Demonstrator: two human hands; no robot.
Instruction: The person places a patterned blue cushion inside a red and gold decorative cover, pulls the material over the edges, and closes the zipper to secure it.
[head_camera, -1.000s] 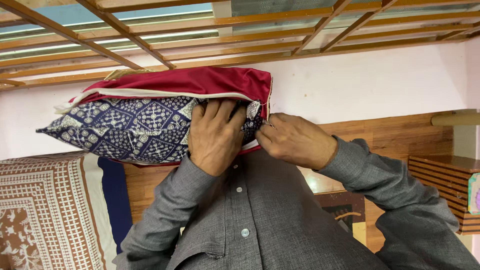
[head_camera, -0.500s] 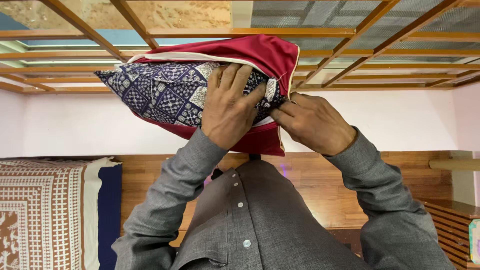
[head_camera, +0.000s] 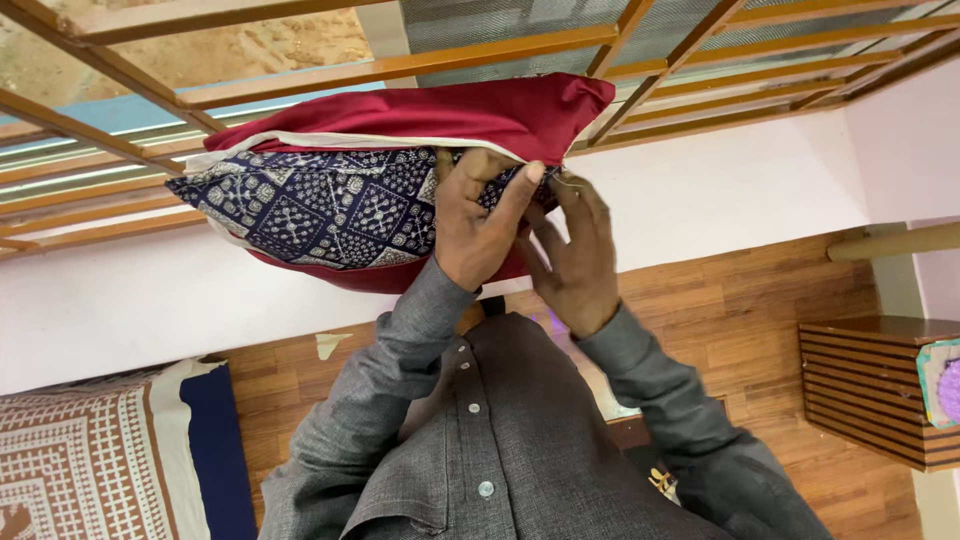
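Against the window grille (head_camera: 300, 85), left hand (head_camera: 478, 225) grips the patterned pillow (head_camera: 320, 205); right hand (head_camera: 572, 262) apparently pinches the red cover (head_camera: 470, 110).

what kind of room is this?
Probably a bedroom in a home. A patterned bedspread lies at lower left, wood panelling lines the wall with a slatted wooden side cabinet against it, and both hands are on a blue patterned pillow in a red cover.
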